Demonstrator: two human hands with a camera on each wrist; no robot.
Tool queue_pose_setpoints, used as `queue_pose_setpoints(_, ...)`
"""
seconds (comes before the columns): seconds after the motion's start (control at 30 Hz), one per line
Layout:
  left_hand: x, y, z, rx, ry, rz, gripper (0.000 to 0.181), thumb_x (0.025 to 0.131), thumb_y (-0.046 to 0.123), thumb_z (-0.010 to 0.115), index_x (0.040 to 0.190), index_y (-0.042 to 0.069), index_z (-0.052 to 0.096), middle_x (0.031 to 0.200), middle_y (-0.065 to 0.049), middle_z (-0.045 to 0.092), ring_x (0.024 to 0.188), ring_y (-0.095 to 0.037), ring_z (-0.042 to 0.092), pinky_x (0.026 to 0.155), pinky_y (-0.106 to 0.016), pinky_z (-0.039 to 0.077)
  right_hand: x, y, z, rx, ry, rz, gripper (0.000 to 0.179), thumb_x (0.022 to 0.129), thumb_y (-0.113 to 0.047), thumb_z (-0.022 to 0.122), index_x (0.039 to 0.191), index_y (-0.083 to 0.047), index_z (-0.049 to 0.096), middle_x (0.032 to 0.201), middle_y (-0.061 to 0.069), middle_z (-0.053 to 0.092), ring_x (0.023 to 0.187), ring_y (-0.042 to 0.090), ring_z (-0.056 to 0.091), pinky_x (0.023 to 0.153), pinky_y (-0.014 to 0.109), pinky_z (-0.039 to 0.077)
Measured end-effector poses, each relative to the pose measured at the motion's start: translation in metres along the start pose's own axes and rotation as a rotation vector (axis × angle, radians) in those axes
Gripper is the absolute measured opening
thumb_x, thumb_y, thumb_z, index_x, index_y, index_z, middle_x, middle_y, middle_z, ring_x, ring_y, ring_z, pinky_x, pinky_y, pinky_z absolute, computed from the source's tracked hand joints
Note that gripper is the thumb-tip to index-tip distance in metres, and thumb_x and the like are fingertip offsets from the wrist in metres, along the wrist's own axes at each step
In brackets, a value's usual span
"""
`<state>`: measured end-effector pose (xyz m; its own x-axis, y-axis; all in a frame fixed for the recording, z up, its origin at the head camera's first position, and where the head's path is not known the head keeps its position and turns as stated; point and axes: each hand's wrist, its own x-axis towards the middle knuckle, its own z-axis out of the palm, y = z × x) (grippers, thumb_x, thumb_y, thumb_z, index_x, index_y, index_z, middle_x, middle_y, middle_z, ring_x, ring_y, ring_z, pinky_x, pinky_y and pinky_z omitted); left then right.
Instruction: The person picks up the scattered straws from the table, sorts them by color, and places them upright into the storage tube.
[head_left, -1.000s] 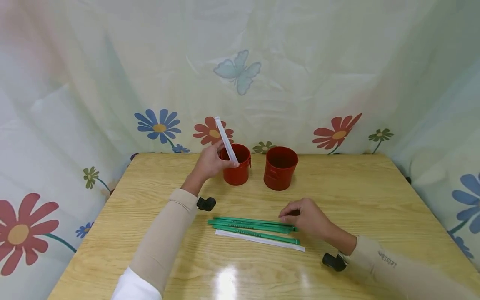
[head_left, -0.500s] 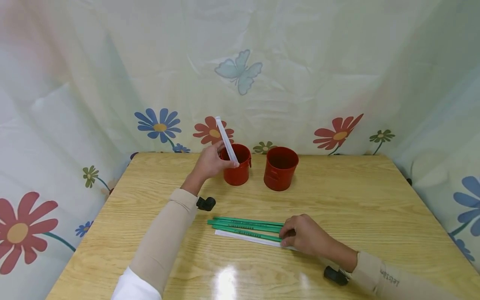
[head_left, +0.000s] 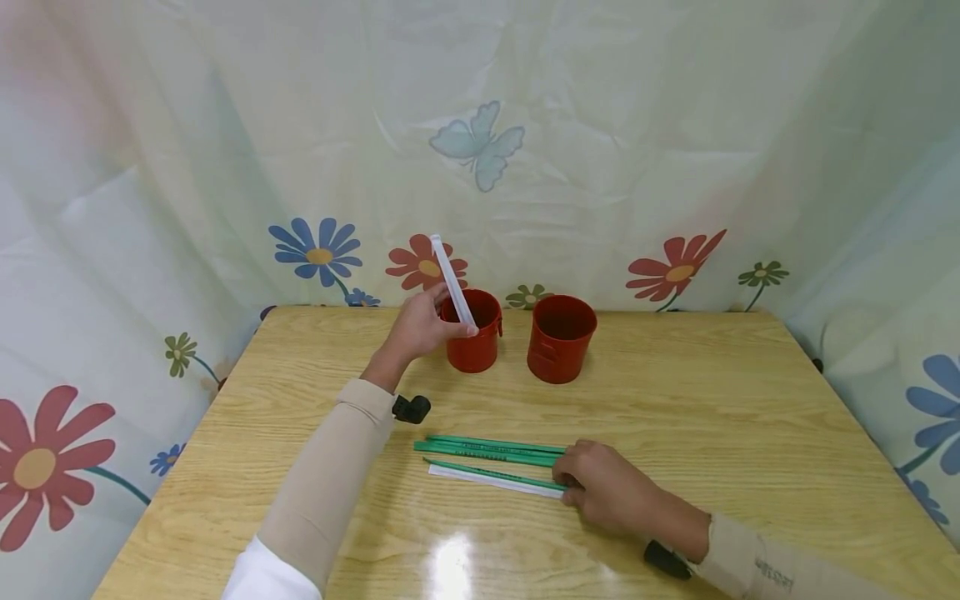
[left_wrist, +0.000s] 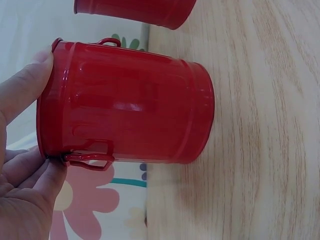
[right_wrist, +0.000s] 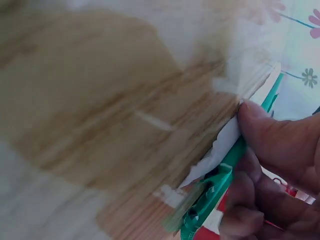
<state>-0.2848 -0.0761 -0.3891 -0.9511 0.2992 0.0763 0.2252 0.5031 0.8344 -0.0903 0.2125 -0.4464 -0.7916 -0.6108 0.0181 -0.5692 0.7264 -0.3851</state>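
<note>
My left hand [head_left: 423,323] grips the rim of the left red bucket [left_wrist: 130,102], thumb on one side and fingers by its small handle. A white paper-wrapped stick [head_left: 452,279] leans up out of that bucket, next to the thumb. On the table, my right hand [head_left: 611,487] pinches the right ends of a slim green wrapped stick [head_left: 495,474] and a flat white wrapped stick [head_left: 491,481] lying along it. The right wrist view has the thumb on the white wrapper [right_wrist: 227,142], with curled fingers against the green wrapper [right_wrist: 210,195]. More green wrapped sticks [head_left: 480,450] with dark print lie just behind.
A second red bucket [head_left: 558,354] stands to the right of the first, near the back edge of the wooden table [head_left: 712,392]. Behind the table hangs a flowered curtain [head_left: 585,167]. A black wrist camera [head_left: 411,408] juts from the left wrist.
My right hand has come from the rear green sticks toward me, onto the front green and white ones. That green stick has turned onto its edge, against the white one. The left hand stays put.
</note>
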Motion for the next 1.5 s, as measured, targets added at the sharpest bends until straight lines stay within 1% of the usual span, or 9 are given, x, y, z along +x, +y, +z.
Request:
queue_pose_setpoints(0.1,0.000,0.000,0.001,0.002,0.002,0.001,0.079,0.085,0.022,0.088,0.154,0.018,0.052,0.150,-0.007,0.062,0.136,-0.029,0.058,0.110,-0.048,0.055,-0.003,-0.002,0.001,-0.049,0.061,-0.067,0.018,0.083,-0.005,0.084,0.087,-0.019,0.074,0.087,-0.013,0.066,0.080,0.001,0.050,0.068,0.021,0.050)
queue_pose_setpoints(0.2,0.000,0.000,0.001,0.002,0.002,-0.001,0.078,0.085,0.022,0.088,0.153,0.020,0.053,0.150,-0.007,0.062,0.136,-0.029,0.059,0.109,-0.048,0.055,-0.004,-0.002,0.002,-0.072,0.071,-0.119,0.020,0.083,-0.001,0.082,0.083,-0.019,0.073,0.084,-0.012,0.068,0.078,0.001,0.051,0.067,0.021,0.050)
queue_pose_setpoints(0.33,0.001,-0.001,0.000,0.007,0.002,-0.003,0.077,0.085,0.022,0.088,0.153,0.021,0.053,0.149,-0.006,0.063,0.135,-0.029,0.059,0.109,-0.047,0.055,-0.002,-0.007,0.001,-0.133,-0.024,-0.081,0.021,0.085,0.003,0.078,0.084,-0.018,0.073,0.083,-0.010,0.068,0.079,0.004,0.055,0.069,0.025,0.053)
queue_pose_setpoints(0.53,0.002,-0.002,0.000,0.020,0.001,-0.001,0.078,0.084,0.023,0.089,0.153,0.019,0.053,0.148,-0.007,0.064,0.134,-0.029,0.060,0.109,-0.047,0.055,0.002,-0.016,-0.002,-0.232,-0.184,-0.037,0.033,0.074,0.011,0.075,0.098,-0.011,0.073,0.095,0.000,0.070,0.092,0.016,0.063,0.077,0.034,0.058)
queue_pose_setpoints(0.7,0.002,-0.001,0.002,-0.007,-0.014,-0.023,0.080,0.084,0.021,0.089,0.154,0.015,0.050,0.147,-0.007,0.064,0.133,-0.029,0.060,0.109,-0.047,0.055,0.002,-0.015,-0.009,-0.153,-0.231,-0.033,0.030,0.074,0.012,0.073,0.089,-0.013,0.069,0.086,-0.008,0.062,0.084,0.009,0.054,0.071,0.029,0.051)
queue_pose_setpoints(0.87,0.002,0.000,0.002,-0.005,-0.007,-0.022,0.079,0.084,0.020,0.089,0.154,0.018,0.051,0.146,-0.006,0.065,0.130,-0.028,0.061,0.108,-0.047,0.056,0.003,-0.011,-0.023,0.020,-0.139,-0.109,0.035,0.084,0.017,0.065,0.077,-0.016,0.056,0.074,-0.012,0.038,0.073,0.004,0.034,0.065,0.024,0.034)
queue_pose_setpoints(1.0,0.001,-0.001,0.000,0.011,-0.008,-0.013,0.079,0.084,0.022,0.089,0.154,0.019,0.051,0.146,-0.006,0.065,0.130,-0.028,0.062,0.109,-0.047,0.056,0.007,-0.008,-0.035,0.137,-0.048,-0.133,0.029,0.091,0.011,0.068,0.082,-0.016,0.061,0.076,-0.014,0.048,0.073,-0.001,0.039,0.065,0.019,0.038)
queue_pose_setpoints(1.2,0.001,0.000,-0.002,0.040,0.002,-0.004,0.082,0.084,0.025,0.089,0.155,0.012,0.049,0.147,-0.009,0.064,0.132,-0.030,0.060,0.112,-0.047,0.053,0.023,-0.009,-0.052,0.322,0.051,-0.075,0.017,0.093,0.005,0.070,0.089,-0.012,0.068,0.080,-0.008,0.060,0.073,0.000,0.048,0.063,0.020,0.046)
queue_pose_setpoints(1.5,0.001,0.000,-0.002,0.023,-0.011,-0.036,0.085,0.085,0.024,0.088,0.158,0.013,0.045,0.150,-0.008,0.062,0.134,-0.031,0.059,0.110,-0.048,0.054,0.044,-0.011,-0.070,0.419,0.220,-0.050,0.015,0.091,0.009,0.070,0.089,-0.006,0.069,0.081,0.000,0.061,0.076,0.007,0.052,0.066,0.022,0.048)
